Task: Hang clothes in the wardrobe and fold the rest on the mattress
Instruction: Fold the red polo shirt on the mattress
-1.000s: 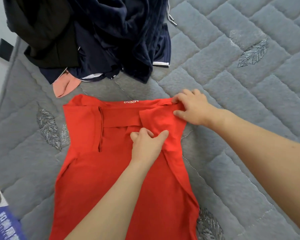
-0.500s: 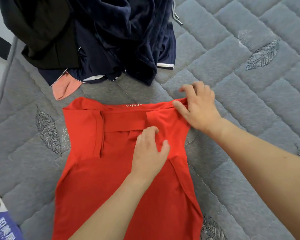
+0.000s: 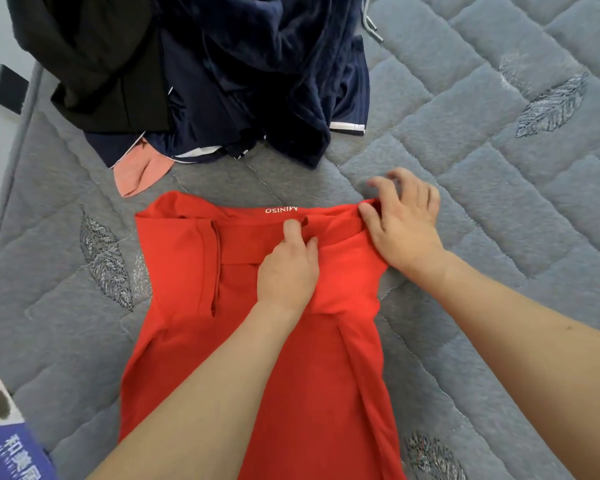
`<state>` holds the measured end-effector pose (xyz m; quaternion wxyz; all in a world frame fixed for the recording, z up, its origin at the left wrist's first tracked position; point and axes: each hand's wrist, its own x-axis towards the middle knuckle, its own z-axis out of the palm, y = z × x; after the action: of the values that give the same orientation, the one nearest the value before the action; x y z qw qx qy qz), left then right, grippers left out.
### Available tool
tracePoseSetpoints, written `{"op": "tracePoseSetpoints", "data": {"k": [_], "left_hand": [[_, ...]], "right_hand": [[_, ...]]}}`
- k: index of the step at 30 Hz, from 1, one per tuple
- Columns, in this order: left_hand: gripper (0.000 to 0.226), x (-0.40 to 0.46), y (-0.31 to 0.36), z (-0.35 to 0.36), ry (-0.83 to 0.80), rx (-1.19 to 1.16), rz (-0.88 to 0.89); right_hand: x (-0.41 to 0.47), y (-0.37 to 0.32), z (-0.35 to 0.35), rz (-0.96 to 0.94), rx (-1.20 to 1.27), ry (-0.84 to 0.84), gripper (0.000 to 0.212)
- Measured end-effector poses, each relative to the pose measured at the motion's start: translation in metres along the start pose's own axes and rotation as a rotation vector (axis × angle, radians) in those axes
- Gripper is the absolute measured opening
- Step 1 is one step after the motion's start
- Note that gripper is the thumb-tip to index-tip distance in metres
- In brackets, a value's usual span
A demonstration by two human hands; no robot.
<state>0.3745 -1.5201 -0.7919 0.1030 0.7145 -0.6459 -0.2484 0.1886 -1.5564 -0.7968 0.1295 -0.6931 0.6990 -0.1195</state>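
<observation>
Pinching red T-shirt (image 3: 187, 271) at mattress (image 3: 499, 202) middle — left hand (image 3: 288, 268) grips sleeve fold, right hand (image 3: 404, 223) shoulder edge.

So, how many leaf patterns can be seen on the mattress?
4 full leaf patterns on the mattress: one left of the red shirt at, one upper right, a faint one above it, one bottom right. Clothes may hide more.

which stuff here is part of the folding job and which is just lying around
Job:
red shirt, flat on the mattress
left hand, pinching shirt cloth near the collar
right hand, gripping the shirt's shoulder corner
dark clothes pile, waiting
pink garment, poking from under the pile

Lying about:
blue box, at the mattress edge
</observation>
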Motion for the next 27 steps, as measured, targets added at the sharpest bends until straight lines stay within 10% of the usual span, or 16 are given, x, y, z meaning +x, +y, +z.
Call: {"op": "tracePoseSetpoints", "data": {"k": [3,7,13,19,27], "left_hand": [[0.037,-0.001,-0.009,0.004,-0.047,-0.052,0.065],[0.04,-0.001,-0.015,0.008,-0.114,-0.036,0.082],[0.051,-0.031,-0.04,-0.016,-0.183,-0.249,0.223],[0.06,-0.117,-0.12,-0.03,-0.127,0.207,0.317],[0.073,-0.201,-0.187,-0.039,-0.139,0.394,0.097]], "right_hand": [[-0.036,-0.012,0.004,-0.007,0.079,0.171,0.047],[-0.089,-0.016,0.029,-0.1,-0.186,-0.211,0.069],[-0.086,-0.013,0.04,-0.034,-0.188,-0.237,0.073],[-0.141,-0.033,0.028,0.387,0.475,0.11,0.091],[-0.26,-0.061,0.035,0.618,0.19,-0.008,0.063]]}}
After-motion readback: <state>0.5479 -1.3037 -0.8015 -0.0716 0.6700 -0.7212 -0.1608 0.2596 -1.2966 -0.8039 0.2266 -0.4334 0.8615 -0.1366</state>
